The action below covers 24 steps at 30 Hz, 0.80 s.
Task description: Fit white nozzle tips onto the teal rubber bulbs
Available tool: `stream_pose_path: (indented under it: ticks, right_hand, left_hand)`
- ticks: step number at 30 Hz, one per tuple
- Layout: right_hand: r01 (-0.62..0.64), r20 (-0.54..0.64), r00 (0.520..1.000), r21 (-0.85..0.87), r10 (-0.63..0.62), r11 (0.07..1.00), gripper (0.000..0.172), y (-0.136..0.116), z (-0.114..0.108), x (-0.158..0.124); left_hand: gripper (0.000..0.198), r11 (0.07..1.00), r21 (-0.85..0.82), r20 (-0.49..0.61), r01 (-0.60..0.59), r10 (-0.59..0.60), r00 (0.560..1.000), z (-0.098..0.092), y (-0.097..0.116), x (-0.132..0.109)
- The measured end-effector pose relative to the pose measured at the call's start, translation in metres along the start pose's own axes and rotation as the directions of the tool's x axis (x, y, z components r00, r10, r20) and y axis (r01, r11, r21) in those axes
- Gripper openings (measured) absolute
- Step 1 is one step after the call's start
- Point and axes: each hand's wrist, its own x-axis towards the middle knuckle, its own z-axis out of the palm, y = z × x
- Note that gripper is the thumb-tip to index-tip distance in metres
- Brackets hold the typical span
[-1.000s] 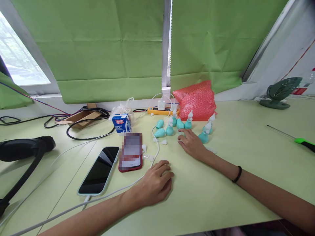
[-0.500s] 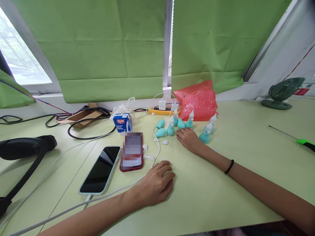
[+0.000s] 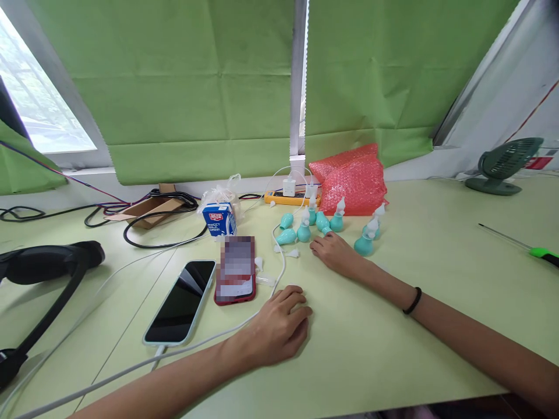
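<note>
My left hand point(image 3: 282, 326) rests on the table, loosely bent, fingers a little apart and nothing seen in it. A white cable point(image 3: 209, 338) passes by its wrist. My right hand point(image 3: 335, 252) lies palm down, with slightly curled fingers just in front of a teal squeeze bulb point(image 3: 322, 221) that has no nozzle; its underside is hidden. Around it stand several teal bulbs with white nozzles, among them a nozzled bulb point(image 3: 363, 244) right of the hand. Two bare bulbs lie at the left, including this bulb point(image 3: 286, 236). A loose white nozzle point(image 3: 293, 254) lies nearby.
Left are a phone in a pale case point(image 3: 180, 302), a red-cased phone point(image 3: 236, 291) and a milk carton point(image 3: 219, 220). Behind are a yellow power strip point(image 3: 279, 199) and a red bubble-wrap bag point(image 3: 353, 183). A screwdriver point(image 3: 541, 254) and a fan point(image 3: 502, 166) are at right.
My right hand has drawn back slightly toward me and left, uncovering more of the bare bulb, whose neck now points toward the fingers. My left hand stays where it was.
</note>
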Motion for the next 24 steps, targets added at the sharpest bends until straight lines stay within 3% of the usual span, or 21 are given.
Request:
stream_pose_path:
  ticks: [5, 7, 8, 10, 12, 14, 16, 20, 24]
  right_hand:
    - [0.042, -0.016, 0.999, 0.08, -0.041, 0.996, 0.025, -0.017, -0.014, -0.007]
    - [0.037, -0.067, 0.998, 0.265, -0.02, 0.964, 0.023, -0.024, -0.026, -0.011]
    - [0.033, -0.096, 0.995, 0.425, 0.009, 0.905, 0.02, -0.029, -0.033, -0.014]
    - [0.003, -0.095, 0.99, 0.747, 0.102, 0.665, 0.015, -0.037, -0.045, -0.02]
    - [-0.069, 0.01, 0.985, 0.939, 0.175, 0.336, 0.017, -0.046, -0.053, -0.025]
    - [-0.147, 0.141, 0.974, 0.989, 0.179, 0.023, 0.021, -0.054, -0.056, -0.029]
    - [-0.19, 0.223, 0.964, 0.959, 0.145, -0.211, 0.024, -0.061, -0.054, -0.03]
    - [-0.222, 0.311, 0.945, 0.837, 0.101, -0.5, 0.024, -0.067, -0.045, -0.031]
    - [-0.243, 0.378, 0.922, 0.736, 0.086, -0.632, 0.022, -0.068, -0.04, -0.031]
  left_hand:
    - [0.021, 0.999, -0.044, -0.058, 0.02, -0.023, 0.998, 0.002, -0.001, -0.002]
    - [0.023, 0.995, -0.088, -0.118, 0.054, -0.064, 0.991, 0.002, -0.001, -0.003]
    - [0.024, 0.99, -0.116, -0.164, 0.085, -0.104, 0.981, 0.003, -0.001, -0.003]
    - [0.024, 0.972, -0.174, -0.249, 0.159, -0.199, 0.948, 0.003, -0.002, -0.003]
    - [0.025, 0.952, -0.216, -0.281, 0.216, -0.273, 0.92, 0.003, -0.004, -0.003]
    - [0.027, 0.94, -0.244, -0.259, 0.238, -0.3, 0.918, 0.002, -0.005, -0.002]
    - [0.024, 0.934, -0.274, -0.222, 0.227, -0.292, 0.93, 0.001, -0.006, 0.0]
    - [0.016, 0.906, -0.35, -0.216, 0.24, -0.327, 0.92, 0.0, -0.006, 0.003]
    - [0.019, 0.84, -0.454, -0.206, 0.297, -0.423, 0.882, -0.001, -0.005, 0.006]
